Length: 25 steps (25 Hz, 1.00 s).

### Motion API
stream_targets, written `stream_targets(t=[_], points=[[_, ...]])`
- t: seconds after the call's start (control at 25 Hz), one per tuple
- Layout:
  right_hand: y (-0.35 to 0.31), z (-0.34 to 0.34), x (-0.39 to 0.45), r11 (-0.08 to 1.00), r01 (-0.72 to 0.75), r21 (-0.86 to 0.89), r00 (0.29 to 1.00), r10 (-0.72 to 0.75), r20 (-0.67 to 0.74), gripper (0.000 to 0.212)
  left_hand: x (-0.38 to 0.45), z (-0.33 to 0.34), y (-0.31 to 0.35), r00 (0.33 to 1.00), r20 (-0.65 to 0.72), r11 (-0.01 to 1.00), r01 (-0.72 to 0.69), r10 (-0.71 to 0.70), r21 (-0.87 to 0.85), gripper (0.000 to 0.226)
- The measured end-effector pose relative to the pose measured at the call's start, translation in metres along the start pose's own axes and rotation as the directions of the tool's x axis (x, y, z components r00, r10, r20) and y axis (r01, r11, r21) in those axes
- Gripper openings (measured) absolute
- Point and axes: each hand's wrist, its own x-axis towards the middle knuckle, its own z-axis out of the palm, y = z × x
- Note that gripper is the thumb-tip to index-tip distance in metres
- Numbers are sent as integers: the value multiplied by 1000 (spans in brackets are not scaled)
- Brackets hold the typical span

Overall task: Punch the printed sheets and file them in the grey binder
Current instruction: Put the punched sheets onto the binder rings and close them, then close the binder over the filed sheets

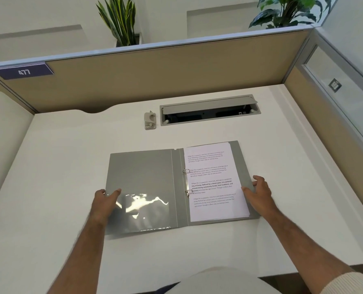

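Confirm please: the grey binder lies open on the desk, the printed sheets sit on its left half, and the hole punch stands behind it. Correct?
Not quite. The head view shows the printed sheets on the right half of the grey binder, on its rings. The binder does lie open, with the hole punch behind it.

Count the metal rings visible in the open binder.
2. The upper ring and the lower ring both sit along the left edge of the printed sheets in the grey binder. None seems hidden.
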Motion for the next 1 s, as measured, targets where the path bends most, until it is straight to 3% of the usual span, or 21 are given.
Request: stream_targets(t=[0.16, 0.44, 0.68, 0.84, 1.0], points=[[-2, 0, -2, 990, -52, 129, 999, 51, 11, 62, -13, -3, 6, 999, -38, 1000, -20, 20, 7, 59], [-6, 1, -4, 997, -31, 72, 999, 28, 43, 71, -48, -30, 37, 976, -100, 980, -196, 193, -26, 35], [-6, -2, -9, 995, -34, 90, 998, 29, 55, 73, -99, -30, 82, 933, -19, 930, -359, 358, -80, 26], [-5, -6, -12, 995, -30, 93, 997, 23, 73, 74, -142, -7, 113, 880, 56, 882, -471, 472, -27, 48], [-8, -12, -14, 993, -33, 116, 994, 21, 107, 69, -182, 34, 127, 784, 236, 814, -577, 574, -61, 61]])
